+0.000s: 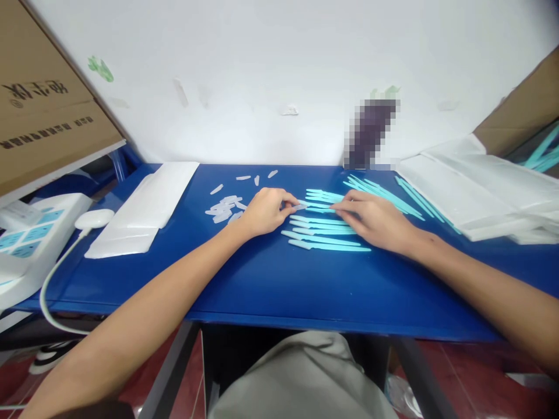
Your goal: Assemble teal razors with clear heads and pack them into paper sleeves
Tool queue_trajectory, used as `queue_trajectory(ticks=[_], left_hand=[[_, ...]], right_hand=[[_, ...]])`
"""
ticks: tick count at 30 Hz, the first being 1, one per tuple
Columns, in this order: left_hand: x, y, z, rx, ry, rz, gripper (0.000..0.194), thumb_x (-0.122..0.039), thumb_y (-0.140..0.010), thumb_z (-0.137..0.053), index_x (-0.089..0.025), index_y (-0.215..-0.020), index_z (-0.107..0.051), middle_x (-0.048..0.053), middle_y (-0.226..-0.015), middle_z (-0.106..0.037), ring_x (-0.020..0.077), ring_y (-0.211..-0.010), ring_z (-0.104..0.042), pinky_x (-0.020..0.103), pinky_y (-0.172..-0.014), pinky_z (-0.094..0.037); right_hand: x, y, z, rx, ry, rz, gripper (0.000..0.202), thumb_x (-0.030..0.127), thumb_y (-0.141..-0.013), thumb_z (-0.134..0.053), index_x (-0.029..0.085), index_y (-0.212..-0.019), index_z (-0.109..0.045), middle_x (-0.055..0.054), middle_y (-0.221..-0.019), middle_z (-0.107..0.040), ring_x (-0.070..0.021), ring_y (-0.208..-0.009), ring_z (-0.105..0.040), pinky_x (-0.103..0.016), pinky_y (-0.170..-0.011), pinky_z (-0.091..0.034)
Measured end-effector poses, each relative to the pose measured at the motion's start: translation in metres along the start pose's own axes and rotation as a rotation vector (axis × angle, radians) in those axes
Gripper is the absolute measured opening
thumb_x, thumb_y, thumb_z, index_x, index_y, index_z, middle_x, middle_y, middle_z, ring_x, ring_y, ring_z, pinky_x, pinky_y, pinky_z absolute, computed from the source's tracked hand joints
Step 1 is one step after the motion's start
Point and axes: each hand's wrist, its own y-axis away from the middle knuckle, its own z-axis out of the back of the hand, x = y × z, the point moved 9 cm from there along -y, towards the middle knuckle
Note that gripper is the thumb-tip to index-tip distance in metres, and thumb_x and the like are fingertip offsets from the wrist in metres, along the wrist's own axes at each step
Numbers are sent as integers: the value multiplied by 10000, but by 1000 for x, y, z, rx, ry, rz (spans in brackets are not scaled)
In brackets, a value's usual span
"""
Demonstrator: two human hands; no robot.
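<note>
My left hand [271,210] pinches a small translucent cap [301,206] at the left end of a thin turquoise stick [321,209]. The fingers of my right hand [367,216] are closed on the same stick farther right. Several turquoise sticks with pale covered left ends [332,240] lie side by side below the hands. More turquoise sticks [384,195] are fanned out behind my right hand. Loose translucent caps [222,208] form a small pile left of my left hand, with a few scattered behind it.
White plastic sleeves [144,203] lie on the left of the blue table [279,285], and more white bags [463,192] on the right. At the far left are a power strip [65,221], a white cable and a cardboard box [52,99]. A white wall stands behind.
</note>
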Motion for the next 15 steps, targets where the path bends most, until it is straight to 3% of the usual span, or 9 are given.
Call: queue_trajectory(ticks=[9,15], left_hand=[[2,0,0,-1,10,-16,172,-176,-957,-673,-206,-994,-838,60,-995,-790,193,-828,-699,315,-777,-515],[-9,-4,-8,-17,97,-99,191,-159,-948,-664,-220,-942,-845,41,-932,-792,174,-771,-687,311,-761,-508]], right_hand=[[-1,-1,2,4,21,0,402,301,-1052,-431,158,-1159,-791,-129,-1007,-710,-272,-892,-678,-380,-708,-494],[19,-8,-1,-7,1,76,418,274,-1067,-404,135,-1127,-793,-134,-961,-686,-266,-863,-660,-383,-724,-496]])
